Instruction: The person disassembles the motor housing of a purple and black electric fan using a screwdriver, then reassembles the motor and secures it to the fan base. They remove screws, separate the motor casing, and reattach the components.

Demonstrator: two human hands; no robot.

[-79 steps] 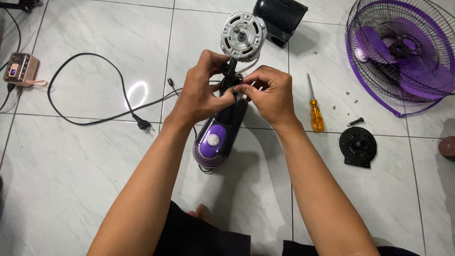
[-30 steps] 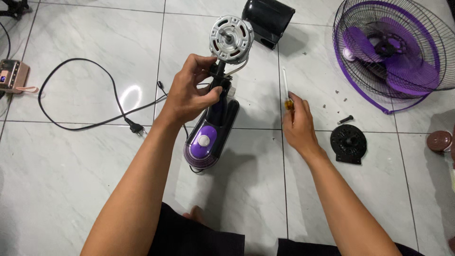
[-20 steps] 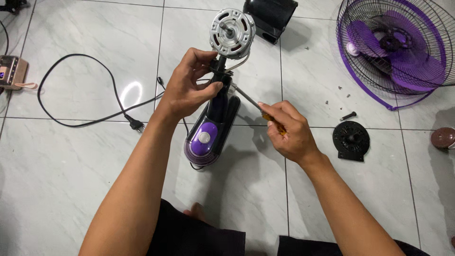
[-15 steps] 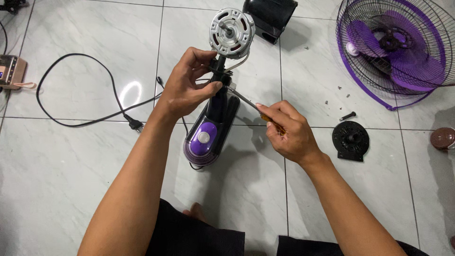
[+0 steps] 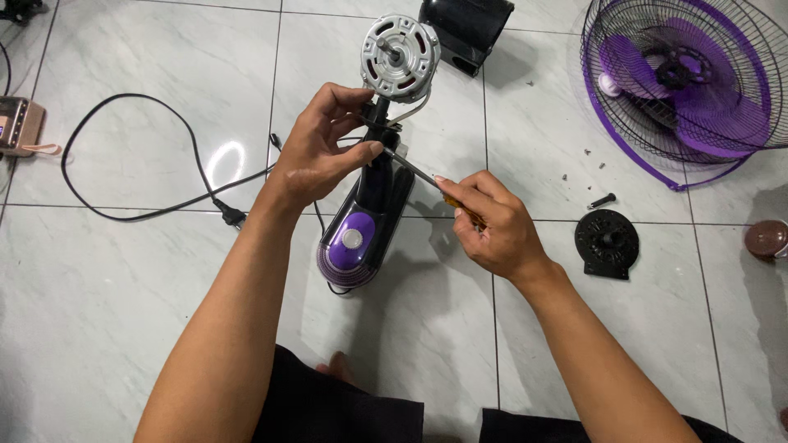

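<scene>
White tiled floor [image 5: 123, 271]: left hand [image 5: 320, 152] clamps fan stand neck [image 5: 379, 176] to steady it; right hand [image 5: 492, 226] pinches screwdriver [image 5: 414, 171], tip at neck joint.

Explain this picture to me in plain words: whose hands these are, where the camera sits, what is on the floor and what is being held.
The camera sits on a person's head and looks down at their own two bare hands over a tiled floor. The left hand grips the neck of a black and purple fan stand, just below the bare metal motor. The right hand holds a screwdriver, its tip at that neck. Lying around: a black power cord, a black motor cover, a purple fan blade inside a wire guard, a black round plate and a loose screw.
</scene>
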